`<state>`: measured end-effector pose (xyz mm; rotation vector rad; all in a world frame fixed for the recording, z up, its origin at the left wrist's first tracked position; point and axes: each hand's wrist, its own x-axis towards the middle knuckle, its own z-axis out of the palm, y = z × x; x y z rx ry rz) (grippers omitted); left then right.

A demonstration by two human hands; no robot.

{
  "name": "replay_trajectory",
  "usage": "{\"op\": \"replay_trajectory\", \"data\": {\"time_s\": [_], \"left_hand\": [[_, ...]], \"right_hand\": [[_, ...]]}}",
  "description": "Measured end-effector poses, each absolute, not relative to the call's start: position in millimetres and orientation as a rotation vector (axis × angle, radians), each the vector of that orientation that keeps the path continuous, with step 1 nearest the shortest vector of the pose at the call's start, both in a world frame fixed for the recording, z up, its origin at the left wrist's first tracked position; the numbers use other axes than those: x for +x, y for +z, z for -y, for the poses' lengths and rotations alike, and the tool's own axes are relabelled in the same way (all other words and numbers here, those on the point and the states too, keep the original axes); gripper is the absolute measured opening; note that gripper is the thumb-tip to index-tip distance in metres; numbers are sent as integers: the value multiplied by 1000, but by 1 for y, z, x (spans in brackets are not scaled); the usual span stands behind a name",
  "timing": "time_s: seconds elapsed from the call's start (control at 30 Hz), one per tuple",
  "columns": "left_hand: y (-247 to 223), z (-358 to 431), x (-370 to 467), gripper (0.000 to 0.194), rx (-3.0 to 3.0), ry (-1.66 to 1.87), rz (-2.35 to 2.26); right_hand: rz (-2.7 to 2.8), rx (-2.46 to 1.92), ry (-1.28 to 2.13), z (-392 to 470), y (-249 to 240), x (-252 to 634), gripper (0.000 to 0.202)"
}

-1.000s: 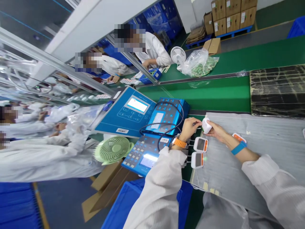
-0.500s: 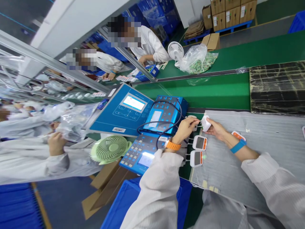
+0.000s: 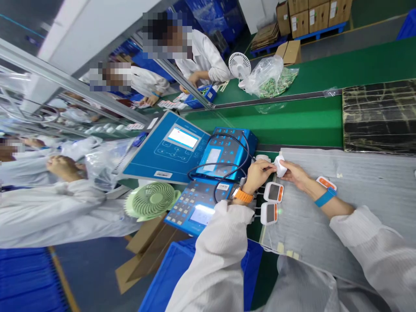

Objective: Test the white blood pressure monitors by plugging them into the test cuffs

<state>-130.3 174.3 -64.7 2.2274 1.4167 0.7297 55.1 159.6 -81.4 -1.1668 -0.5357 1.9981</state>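
My right hand (image 3: 295,174), with a blue wristband, holds a small white device (image 3: 280,167) over the grey foam sheet (image 3: 357,190). My left hand (image 3: 260,173), with an orange watch, pinches a thin cable plug against the device's end. Two more white devices with dark screens and orange buttons (image 3: 273,192) (image 3: 269,213) lie just below my hands, each on a cable. Another orange-marked device (image 3: 326,183) lies beside my right wrist.
Blue test instruments (image 3: 224,157) (image 3: 169,149) (image 3: 195,208) stand left of my hands, with a green fan (image 3: 151,200) beside them. A green conveyor belt (image 3: 292,123) carries a wrapped black tray (image 3: 378,117). Co-workers in white coats sit left and beyond. A blue crate (image 3: 169,277) is below.
My hands stay together on the white device with only small shifts. The co-worker at the left has raised a hand. The view has drifted slightly.
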Motion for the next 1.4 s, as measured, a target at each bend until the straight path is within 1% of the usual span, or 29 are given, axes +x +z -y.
{"op": "replay_trajectory", "data": {"time_s": [0.13,0.23,0.27,0.33,0.37,0.4,0.43,0.5,0.57,0.6,0.63,0.67,0.7,0.73,0.8,0.87,0.97,1.07,1.13,1.23,1.27,1.3,1.37,1.4], "left_hand": [[-63,-174,-132,8,2250,694,-1424],[-55,-173,-131,6,2254,574,-1472],[-51,-172,-130,18,2249,515,-1488],[-43,-172,-127,56,2276,395,-1505],[-40,-173,-124,70,2314,347,-1500],[-38,-174,-122,76,2358,313,-1485],[-38,-177,-121,76,2396,292,-1461],[-39,-183,-119,68,2408,263,-1389],[-41,-187,-123,71,2365,236,-1304],[-42,-187,-127,76,2349,234,-1279],[-41,-185,-133,78,2344,246,-1282],[-41,-181,-139,76,2351,265,-1313],[-39,-174,-146,68,2367,279,-1363],[-38,-166,-152,57,2389,269,-1408],[-37,-147,-163,32,2430,133,-1394],[-39,-128,-167,19,2434,-32,-1293],[-46,-111,-164,10,2433,-44,-1371],[-49,-109,-156,14,2490,17,-1553],[-48,-112,-152,14,2534,52,-1548],[-45,-118,-149,8,2515,108,-1458],[-45,-119,-150,4,2486,114,-1434],[-44,-120,-150,4,2455,118,-1418],[-43,-121,-152,17,2405,128,-1405],[-42,-121,-152,20,2391,134,-1403]], "right_hand": [[587,-1222,1939,-158,-81,48,32],[641,-1291,1859,-156,-82,38,47],[683,-1322,1812,-156,-82,35,54],[843,-1397,1687,-156,-85,32,68],[961,-1438,1615,-155,-86,33,73],[1093,-1471,1534,-154,-87,36,74],[1227,-1496,1443,-151,-89,40,71],[1457,-1513,1248,-141,-94,51,53],[1632,-1473,1106,-124,-100,61,35],[1712,-1438,1075,-113,-102,65,33],[1790,-1393,1069,-103,-105,67,37],[1866,-1341,1074,-94,-107,67,44],[1936,-1295,1078,-86,-108,66,54],[1999,-1261,1074,-80,-109,64,63],[2096,-1239,1044,-74,-107,57,76],[2155,-1270,1017,-76,-101,49,79],[2213,-1355,1012,-77,-85,38,75],[2265,-1440,989,-73,-66,44,69],[2220,-1601,919,-79,-57,68,68],[1909,-1986,704,-111,-51,141,72],[1768,-2073,610,-125,-50,169,72],[1632,-2127,508,-138,-50,195,73],[1444,-2192,328,-153,-49,231,76],[1448,-2187,264,-151,-49,239,73]]}}
